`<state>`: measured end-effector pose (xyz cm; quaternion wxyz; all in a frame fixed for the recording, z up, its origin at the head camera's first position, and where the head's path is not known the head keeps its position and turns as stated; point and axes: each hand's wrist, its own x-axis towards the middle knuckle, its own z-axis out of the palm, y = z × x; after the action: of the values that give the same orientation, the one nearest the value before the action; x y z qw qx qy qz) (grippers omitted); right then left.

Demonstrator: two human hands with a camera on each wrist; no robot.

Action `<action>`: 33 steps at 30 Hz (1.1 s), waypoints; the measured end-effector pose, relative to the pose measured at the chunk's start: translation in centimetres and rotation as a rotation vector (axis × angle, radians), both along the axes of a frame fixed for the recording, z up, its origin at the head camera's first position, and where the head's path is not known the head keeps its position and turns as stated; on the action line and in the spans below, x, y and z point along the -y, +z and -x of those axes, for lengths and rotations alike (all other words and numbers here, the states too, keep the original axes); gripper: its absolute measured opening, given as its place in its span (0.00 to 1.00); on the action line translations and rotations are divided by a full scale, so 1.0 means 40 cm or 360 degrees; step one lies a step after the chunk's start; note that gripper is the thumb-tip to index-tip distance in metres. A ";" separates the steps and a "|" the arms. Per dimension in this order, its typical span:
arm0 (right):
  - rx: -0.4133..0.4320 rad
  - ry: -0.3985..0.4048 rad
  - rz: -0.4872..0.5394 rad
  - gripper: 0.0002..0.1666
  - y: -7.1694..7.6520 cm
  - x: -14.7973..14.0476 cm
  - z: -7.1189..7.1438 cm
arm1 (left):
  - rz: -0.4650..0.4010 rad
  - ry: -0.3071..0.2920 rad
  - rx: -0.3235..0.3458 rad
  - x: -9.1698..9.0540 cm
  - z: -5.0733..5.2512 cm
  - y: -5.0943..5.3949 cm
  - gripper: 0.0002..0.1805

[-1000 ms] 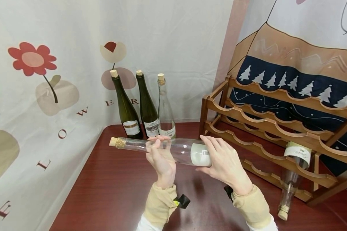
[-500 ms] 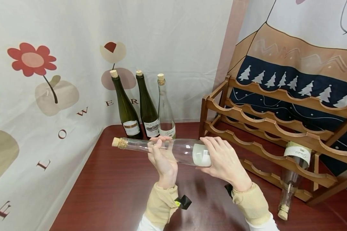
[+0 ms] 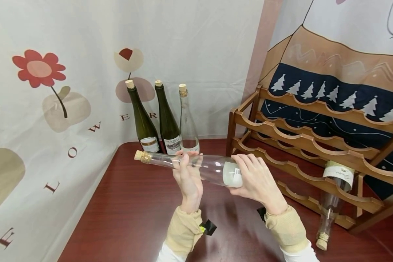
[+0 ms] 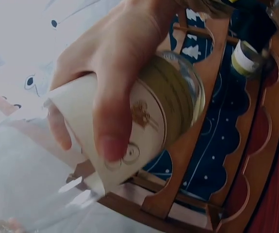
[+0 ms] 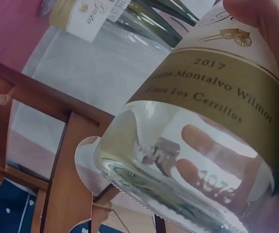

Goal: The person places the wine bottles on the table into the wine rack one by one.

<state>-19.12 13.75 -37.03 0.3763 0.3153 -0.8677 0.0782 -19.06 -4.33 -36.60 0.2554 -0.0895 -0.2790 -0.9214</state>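
A clear glass wine bottle (image 3: 213, 169) with a cork (image 3: 138, 155) in its mouth lies nearly level in mid-air above the table, its neck to the left. My left hand (image 3: 190, 180) holds it where the neck widens, with the thumb across the near side and fingers behind. Near the base, my right hand (image 3: 257, 178) grips the bottle over its label. The left wrist view shows the right thumb (image 4: 112, 121) pressed on the white and olive label (image 4: 149, 114). In the right wrist view the glass base (image 5: 188, 165) fills the middle.
Two corked green bottles (image 3: 144, 125) (image 3: 167, 122) and a corked clear one (image 3: 187, 122) stand at the back wall. On the right is a wooden wine rack (image 3: 298, 136) with scalloped rails. Another clear bottle (image 3: 330, 209) lies in its lower row, neck forward. All stand on a reddish table (image 3: 124, 218).
Both hands have shifted the bottle a little to the right. Its corked end has risen slightly, so the bottle tilts more. The grip looks the same.
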 end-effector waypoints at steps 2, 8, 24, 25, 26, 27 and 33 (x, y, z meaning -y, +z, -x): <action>0.0004 -0.0012 0.0010 0.55 0.002 -0.006 0.001 | 0.0080 -0.0045 -0.0025 0.003 0.004 -0.005 0.07; -0.0004 -0.0065 0.0034 0.55 0.011 -0.033 0.004 | 0.0493 -0.0140 -0.0110 0.022 0.021 -0.019 0.13; -0.0114 -0.0216 0.0048 0.55 0.018 -0.103 0.019 | 0.2358 0.0702 0.0077 0.136 0.024 -0.014 0.25; -0.0115 -0.0225 0.0048 0.55 0.018 -0.106 0.020 | 0.2401 0.0806 0.0044 0.138 0.022 -0.012 0.25; -0.0115 -0.0236 0.0045 0.55 0.018 -0.108 0.020 | 0.2437 0.0909 0.0007 0.141 0.020 -0.010 0.25; -0.0115 -0.0243 0.0043 0.55 0.018 -0.110 0.021 | 0.2462 0.1000 -0.0043 0.143 0.019 -0.008 0.24; -0.0127 -0.0256 0.0028 0.53 0.015 -0.114 0.025 | 0.2545 0.1452 -0.0487 0.149 0.022 0.002 0.20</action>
<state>-20.11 18.33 -36.42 0.4183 0.2441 -0.8739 0.0427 -19.96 -10.29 -36.53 0.4891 -0.2409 -0.8019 -0.2442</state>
